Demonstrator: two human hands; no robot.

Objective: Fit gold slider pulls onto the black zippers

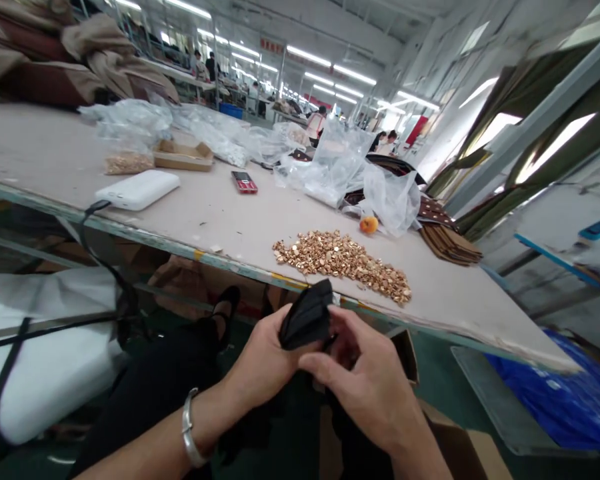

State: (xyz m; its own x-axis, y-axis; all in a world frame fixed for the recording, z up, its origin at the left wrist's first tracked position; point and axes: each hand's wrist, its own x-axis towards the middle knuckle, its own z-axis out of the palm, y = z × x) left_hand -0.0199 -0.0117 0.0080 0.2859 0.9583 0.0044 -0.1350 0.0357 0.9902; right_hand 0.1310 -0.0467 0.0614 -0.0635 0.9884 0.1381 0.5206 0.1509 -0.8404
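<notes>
My left hand point(263, 357) is wrapped round a bundle of black, fabric-like strips point(309, 315), just in front of the table edge. Curled at the bundle's right side is my right hand point(373, 373), thumb and fingers drawn together; whatever lies between them is hidden by the fingers. Close beyond both hands, a loose pile of small gold-coloured metal pieces point(343, 260) spreads over the table point(215, 220). Those pieces are too small for me to tell their exact kind.
On the table lie a white power bank point(140, 190) with a black cable, a red phone point(243, 182), a shallow cardboard box point(183, 157), clear plastic bags point(330, 170), an orange round object point(369, 224) and stacked brown pieces point(450, 243). A blue plastic sheet point(560, 400) lies at lower right.
</notes>
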